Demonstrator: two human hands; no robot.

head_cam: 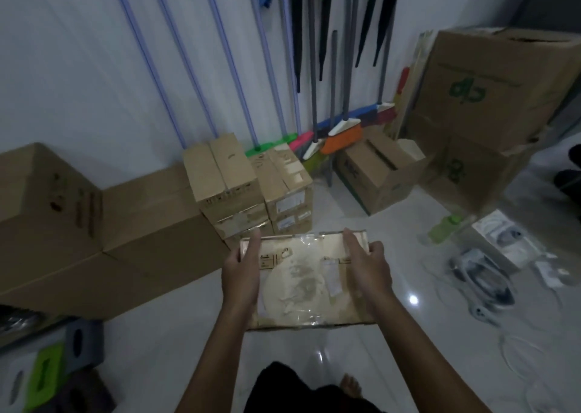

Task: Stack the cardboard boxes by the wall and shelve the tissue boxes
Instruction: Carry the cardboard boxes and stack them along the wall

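Two hands, left hand (241,272) and right hand (366,268), fingers clamped on cardboard box (303,282) sides, box between them

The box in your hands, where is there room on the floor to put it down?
Bare floor lies between the small box stacks and the open box. Right of the held box, cables crowd the tiles.

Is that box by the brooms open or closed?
Open: the green-printed cardboard box shows a dark gap between its raised top flaps.
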